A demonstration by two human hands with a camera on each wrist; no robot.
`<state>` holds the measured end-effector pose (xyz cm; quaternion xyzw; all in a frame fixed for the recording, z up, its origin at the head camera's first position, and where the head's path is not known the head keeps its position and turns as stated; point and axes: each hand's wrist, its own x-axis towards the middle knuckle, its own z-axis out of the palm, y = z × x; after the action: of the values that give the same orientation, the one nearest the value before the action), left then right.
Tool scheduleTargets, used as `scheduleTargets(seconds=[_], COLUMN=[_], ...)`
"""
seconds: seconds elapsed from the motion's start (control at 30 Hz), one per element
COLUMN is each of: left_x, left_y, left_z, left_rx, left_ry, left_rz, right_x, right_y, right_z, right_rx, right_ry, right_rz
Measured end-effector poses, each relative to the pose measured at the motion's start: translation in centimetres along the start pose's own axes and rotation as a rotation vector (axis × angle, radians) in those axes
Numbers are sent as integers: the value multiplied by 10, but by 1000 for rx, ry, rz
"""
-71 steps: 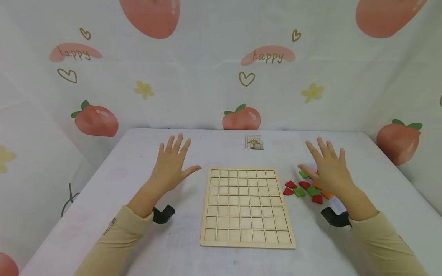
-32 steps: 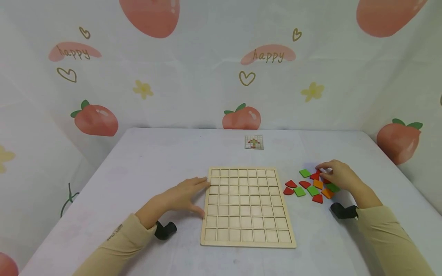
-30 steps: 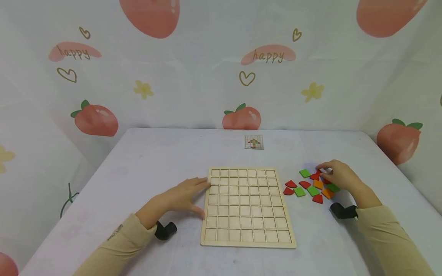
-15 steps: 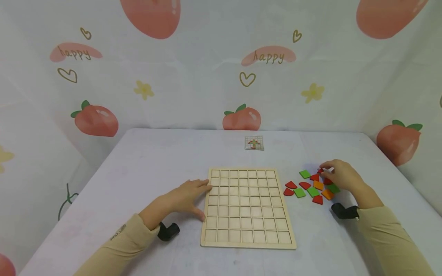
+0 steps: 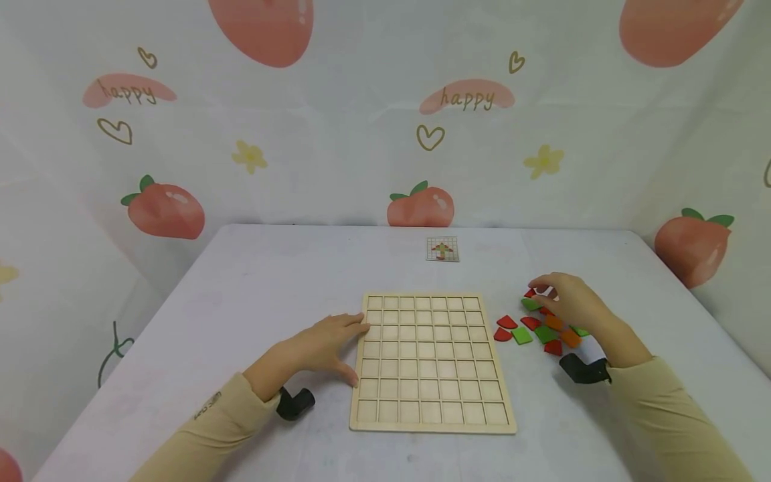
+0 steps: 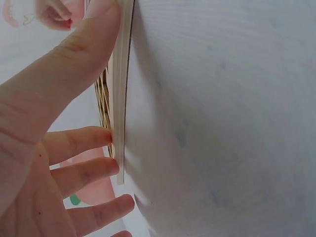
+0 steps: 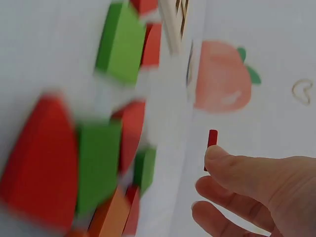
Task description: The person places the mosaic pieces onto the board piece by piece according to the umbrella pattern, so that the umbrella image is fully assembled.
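My left hand [image 5: 316,345] rests at the left edge of a square-gridded wooden board [image 5: 434,427]. In the left wrist view the thumb [image 6: 74,59] lies on the board's edge [image 6: 118,103] and the spread fingers are beside it. Over the loose tiles to the right of the board, my right hand [image 5: 572,301] pinches a red tile [image 5: 530,293] between thumb and fingers. The right wrist view shows this red tile [image 7: 212,137] edge-on, lifted off the table; its full outline is hidden.
Several tiles lie beside the board: red ones [image 5: 507,322], green ones [image 5: 522,335] and orange ones [image 5: 570,338]. A small card [image 5: 442,249] with a coloured grid picture lies behind the board. A patterned cloth [image 5: 337,134] hangs behind the table.
Both hands were raised and spread at first; the left came down to the board's edge, the right to the tiles. The right hand has since lifted a red tile and moved left.
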<state>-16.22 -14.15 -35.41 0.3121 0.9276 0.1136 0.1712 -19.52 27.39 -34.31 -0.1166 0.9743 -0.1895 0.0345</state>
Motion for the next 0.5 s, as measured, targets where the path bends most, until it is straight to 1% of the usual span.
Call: scheduleTargets(seconds=[0.2, 0.5], left_x=[2, 3], left_y=[-1, 0], left_z=[3, 3], left_rx=[9, 14], left_ry=[7, 5], left_rz=[1, -2], right_x=[5, 17], right_y=[-25, -57], right_z=[8, 25], right_rx=[1, 18], right_ry=[13, -46], right_rz=[-110, -203])
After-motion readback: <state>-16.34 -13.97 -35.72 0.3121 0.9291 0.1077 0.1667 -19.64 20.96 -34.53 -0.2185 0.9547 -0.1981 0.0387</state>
